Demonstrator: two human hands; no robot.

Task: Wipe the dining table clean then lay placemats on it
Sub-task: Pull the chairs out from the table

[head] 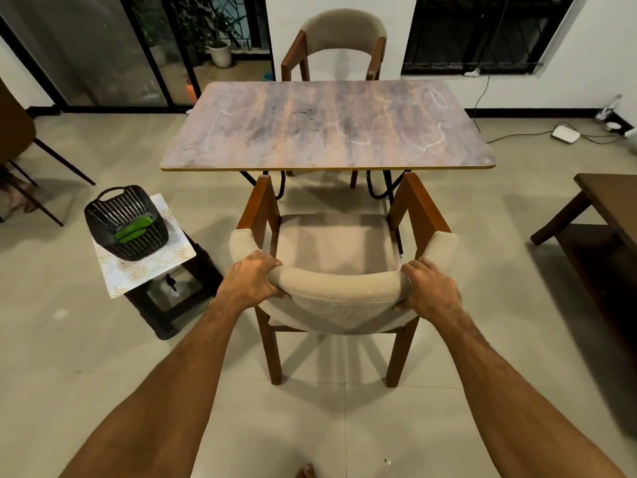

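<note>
Head camera view, looking down at 2 bare forearms reaching forward to a chair (339, 288) with a beige padded back and brown wooden legs. The left hand (253, 279) grips the left end of the curved backrest, fingers curled over the top edge. The right hand (431, 288) grips the right end the same way, thumb tucked under the padding. The chair faces the desk (327, 129), its front legs just beside the near edge and its seat mostly outside it.

The desk is a rectangular top with a worn wood-grain surface and black metal legs. White scribbled lines (434, 98) cross the top, thickest toward the right side, and a dark smudge (303, 113) sits near the middle. A second matching chair (344, 29) stands at the far side, facing the camera.

To the left of the near chair, well apart from the desk, a black stool (172, 305) stands on the tiled floor. A pale patterned mat (144, 270) lies across it, overhanging the edges. A black slatted basket (125, 222) rests on the mat, with something bright green (132, 231) inside; what it is cannot be told.

A potted plant (219, 53) stands beyond glass doors at the far left. Bare toes (305, 472) show at the bottom edge.
</note>
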